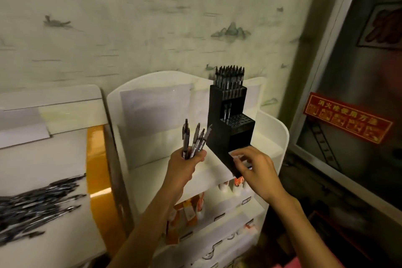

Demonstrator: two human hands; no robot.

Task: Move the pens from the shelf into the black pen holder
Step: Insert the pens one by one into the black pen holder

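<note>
Many pens [229, 77] fill the holder's [228, 128] top tier — two below. Left hand [187, 164] grips a bunch [194, 139]; right hand [253, 164] touches the holder's base, fingers loosely curled.

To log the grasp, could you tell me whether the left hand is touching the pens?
Touching: the head view shows the left hand gripping the pens.

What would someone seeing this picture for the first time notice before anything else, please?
Probably the left hand at centre, gripping a fanned bunch of pens. Just right of it, the stepped black pen holder stands on the white shelf, its top tier packed with pens, while the right hand touches its front lower edge. More pens lie heaped at far left.
</note>
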